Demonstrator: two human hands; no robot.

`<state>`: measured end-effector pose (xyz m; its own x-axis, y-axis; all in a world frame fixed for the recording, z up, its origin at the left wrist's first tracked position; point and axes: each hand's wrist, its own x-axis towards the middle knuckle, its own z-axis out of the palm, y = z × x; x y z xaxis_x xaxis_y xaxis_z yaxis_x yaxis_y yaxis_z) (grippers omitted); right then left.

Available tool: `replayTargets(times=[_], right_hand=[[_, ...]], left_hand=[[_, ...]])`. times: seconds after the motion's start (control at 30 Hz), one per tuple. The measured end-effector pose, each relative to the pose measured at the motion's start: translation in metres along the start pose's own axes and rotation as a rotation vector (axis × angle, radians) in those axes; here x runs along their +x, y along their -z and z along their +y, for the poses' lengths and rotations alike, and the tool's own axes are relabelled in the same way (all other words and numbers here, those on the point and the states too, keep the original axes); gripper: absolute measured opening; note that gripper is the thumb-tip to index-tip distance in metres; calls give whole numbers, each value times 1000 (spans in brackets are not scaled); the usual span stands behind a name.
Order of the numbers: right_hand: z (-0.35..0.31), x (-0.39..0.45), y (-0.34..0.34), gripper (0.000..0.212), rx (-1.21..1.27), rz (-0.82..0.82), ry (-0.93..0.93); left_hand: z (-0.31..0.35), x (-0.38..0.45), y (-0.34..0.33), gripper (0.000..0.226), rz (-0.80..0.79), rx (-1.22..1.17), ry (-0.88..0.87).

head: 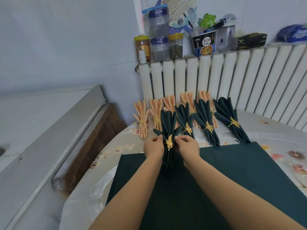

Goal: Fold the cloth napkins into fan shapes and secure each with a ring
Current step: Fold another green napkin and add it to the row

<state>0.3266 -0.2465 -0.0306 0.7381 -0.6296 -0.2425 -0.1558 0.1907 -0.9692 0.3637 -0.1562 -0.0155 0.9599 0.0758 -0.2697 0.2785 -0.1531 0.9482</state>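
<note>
While both hands pinch its pleats, I hold the dark green fan napkin (167, 130) upright.
My left hand (153, 146) and right hand (188, 146) flank the gold leaf ring (169, 141) between them.

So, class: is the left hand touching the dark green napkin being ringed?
Touching. The head view shows the left hand pinching a pleat of the dark green napkin.

You are in a lived-in home room: a white radiator (216, 83) lines the pale wall, its top crowded with food jars (175, 45), a noodle cup (205, 44) stuffed with pens and a frog toy (207, 19), and a floral cloth (126, 146) covers your desk.
</note>
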Motion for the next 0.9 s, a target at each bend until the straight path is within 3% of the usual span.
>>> replayTargets(times=[0.43,0.73,0.9], right_hand=[[-13,80,-34,15,-323,89,94],[-10,59,-31,19,-286,90,122],[-7,19,-6,16,-322,14,233]], left_hand=[[8,78,-46,21,75,194,-110],[3,63,-39,19,54,194,-160],[4,24,-15,11,-8,275,-312]])
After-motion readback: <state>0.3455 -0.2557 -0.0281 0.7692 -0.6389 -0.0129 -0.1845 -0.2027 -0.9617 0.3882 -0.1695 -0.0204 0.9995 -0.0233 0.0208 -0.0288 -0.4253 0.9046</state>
